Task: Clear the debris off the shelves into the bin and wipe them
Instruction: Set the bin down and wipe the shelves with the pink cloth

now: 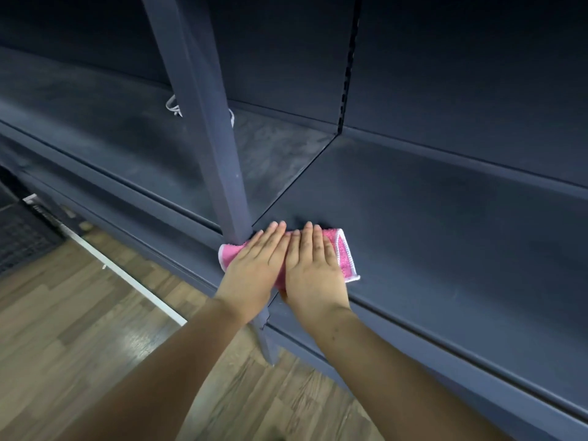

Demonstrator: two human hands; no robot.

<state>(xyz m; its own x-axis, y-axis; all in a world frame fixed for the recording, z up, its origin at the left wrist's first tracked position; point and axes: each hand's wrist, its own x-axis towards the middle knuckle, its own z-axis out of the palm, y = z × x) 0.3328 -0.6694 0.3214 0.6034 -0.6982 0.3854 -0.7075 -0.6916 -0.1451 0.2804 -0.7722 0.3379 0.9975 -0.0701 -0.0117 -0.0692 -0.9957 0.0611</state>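
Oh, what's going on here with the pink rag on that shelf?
A person is wiping dark blue shelving. Their left hand and right hand lie flat side by side, pressing a pink cloth onto the front edge of a shelf, right beside an upright post. The neighbouring shelf to the left looks dusty, and a small white scrap lies on it behind the post. No bin is in view.

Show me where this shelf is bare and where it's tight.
Bare: the right shelf, from the pink cloth back to the rear panel. The left shelf is open except a white looped scrap behind the post. Tight: the front corner, where left hand and right hand press the cloth beside the post.
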